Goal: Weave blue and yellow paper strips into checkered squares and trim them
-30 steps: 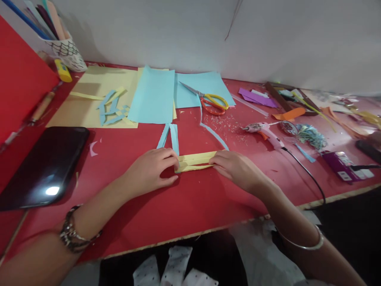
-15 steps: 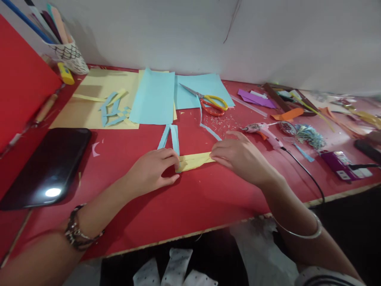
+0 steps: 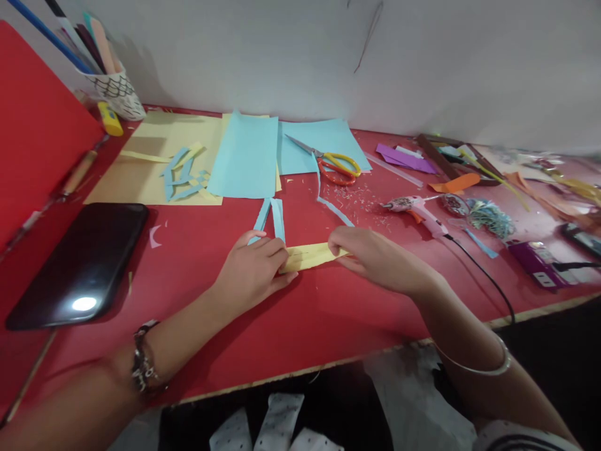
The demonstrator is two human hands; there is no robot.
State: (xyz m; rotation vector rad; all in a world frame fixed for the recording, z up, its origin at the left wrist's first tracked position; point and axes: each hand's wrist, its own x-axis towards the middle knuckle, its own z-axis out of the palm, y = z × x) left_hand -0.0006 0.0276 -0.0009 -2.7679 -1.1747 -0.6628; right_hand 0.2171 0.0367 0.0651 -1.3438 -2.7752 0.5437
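Observation:
A yellow paper strip (image 3: 307, 255) lies across the red table between my hands. My left hand (image 3: 256, 266) is closed around its left end, the thumb on the near side. At the right end my right hand (image 3: 359, 255) pinches the strip, fingers bent over it. Two folded blue paper strips (image 3: 278, 219) run from under my left fingers toward a blue paper sheet (image 3: 244, 156). A thin blue strip (image 3: 335, 211) trails on the table just beyond my right hand. Red-and-yellow-handled scissors (image 3: 323, 156) rest on a second blue sheet (image 3: 300, 138).
On the left lie a black phone-like slab (image 3: 79, 263) and cut strips (image 3: 181, 175) on yellow paper (image 3: 150, 134). A pen cup (image 3: 117, 94) stands behind. To the right are a pink glue gun (image 3: 417, 210) with its cord, a purple power socket (image 3: 535, 263) and a brown tray (image 3: 441, 156).
My left hand has shifted right along the yellow strip. The right fingers have curled more tightly over its end, and the strip looks flatter. The view has moved slightly.

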